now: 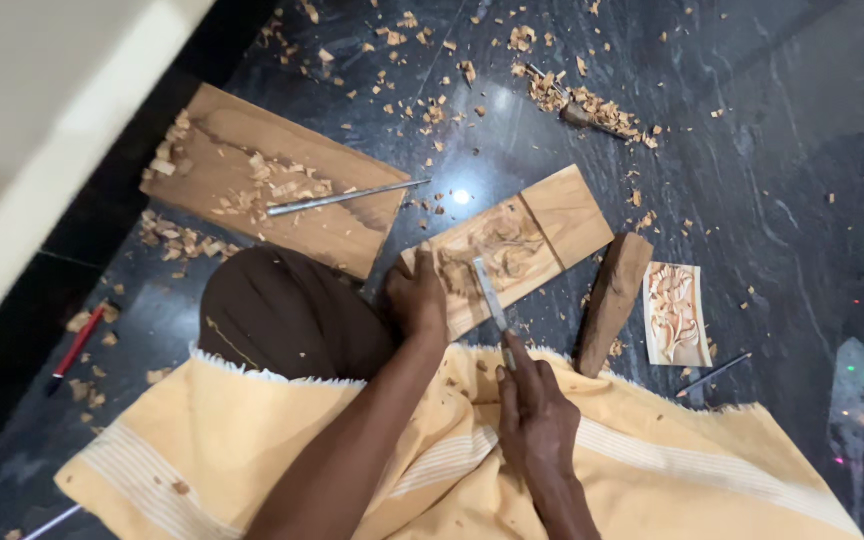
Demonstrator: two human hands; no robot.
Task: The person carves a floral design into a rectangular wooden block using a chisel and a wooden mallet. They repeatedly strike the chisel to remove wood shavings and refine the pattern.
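Carved wood panel [512, 245] partly cut, far end bare; L hand [417, 300] clamps it, R hand [535, 410] fisted on chisel [490, 293]

Two bare hands: left hand [418, 300], right hand [535, 420]. Two flat wooden boards: carved relief board [512, 245], plain brown plank [252, 175]. One dark wooden mallet block [612, 300]. One small printed reference picture [674, 315]. Four slim metal chisels: [492, 295], [347, 197], [714, 373], [592, 118]. One red pen [77, 348]. Wood chips [432, 110]: too many to count.

Open dark floor [782, 200] right of carved panel [512, 245]; wooden block [612, 300], plank [272, 185] flanking closely.
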